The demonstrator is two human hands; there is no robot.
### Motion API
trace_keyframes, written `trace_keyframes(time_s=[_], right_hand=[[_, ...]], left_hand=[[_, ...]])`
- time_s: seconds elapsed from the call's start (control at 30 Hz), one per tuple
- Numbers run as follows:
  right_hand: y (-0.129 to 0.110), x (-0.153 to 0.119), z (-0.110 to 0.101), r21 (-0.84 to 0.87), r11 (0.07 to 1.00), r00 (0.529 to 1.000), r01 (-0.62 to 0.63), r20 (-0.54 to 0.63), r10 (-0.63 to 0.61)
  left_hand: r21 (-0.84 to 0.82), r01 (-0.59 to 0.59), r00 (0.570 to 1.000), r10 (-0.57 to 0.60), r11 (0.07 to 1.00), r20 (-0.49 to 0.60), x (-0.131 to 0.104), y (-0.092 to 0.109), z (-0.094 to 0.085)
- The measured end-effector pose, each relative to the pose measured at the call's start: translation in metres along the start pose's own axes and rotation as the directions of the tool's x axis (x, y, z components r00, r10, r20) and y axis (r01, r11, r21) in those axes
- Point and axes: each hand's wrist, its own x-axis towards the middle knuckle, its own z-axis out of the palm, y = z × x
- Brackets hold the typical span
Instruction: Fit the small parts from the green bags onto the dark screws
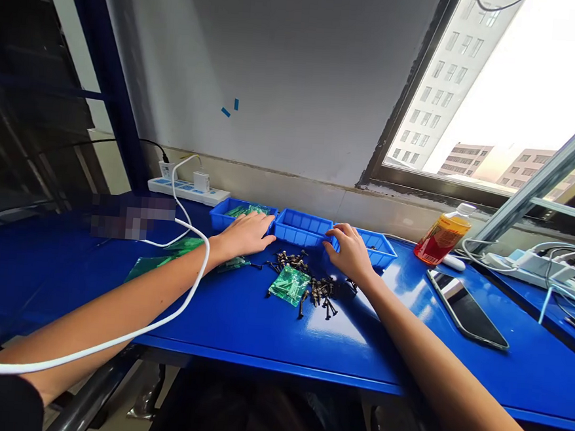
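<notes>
My left hand (247, 234) reaches over the front of the left blue bin (221, 221), its fingers stretched and thumb apart, near the left end of the middle blue bin (302, 236). That left bin holds small green packets (251, 211). My right hand (350, 251) has its fingers bent at the middle bin's right end, where it meets the right blue bin (383, 250); part of the contact is hidden. Dark screws (322, 291) lie loose in front of the bins. Among them is a green-tinted clear packet (290, 285) with pale pieces inside.
More green packets (187, 244) lie under my left forearm. A white cable (183, 300) crosses over that arm from a power strip (214, 196). To the right are a drink bottle (441, 236), a phone (468, 310) and another power strip (535, 265) with tangled cables.
</notes>
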Motion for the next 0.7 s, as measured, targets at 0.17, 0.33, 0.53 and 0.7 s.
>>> trace_keyframes(time_s=[0.17, 0.33, 0.53, 0.7], right_hand=[[0.002, -0.003, -0.005, -0.018, 0.996, 0.995, -0.082, 0.049, 0.083], [0.008, 0.000, -0.001, 0.016, 1.000, 0.994, -0.012, 0.111, 0.010], [0.006, 0.008, 0.008, 0.029, 0.995, 0.990, 0.093, 0.100, -0.096], [0.005, 0.008, 0.007, 0.079, 0.991, 0.988, 0.110, 0.098, -0.118]], left_hand=[[0.030, -0.037, 0.999, 0.037, 0.999, -0.003, 0.009, -0.002, 0.000], [-0.030, -0.042, 0.999, 0.041, 0.999, -0.008, 0.015, -0.005, 0.006], [0.006, -0.012, 1.000, 0.012, 1.000, -0.003, 0.012, -0.008, 0.006], [0.033, -0.033, 0.999, 0.033, 0.999, -0.007, 0.009, -0.007, 0.004]])
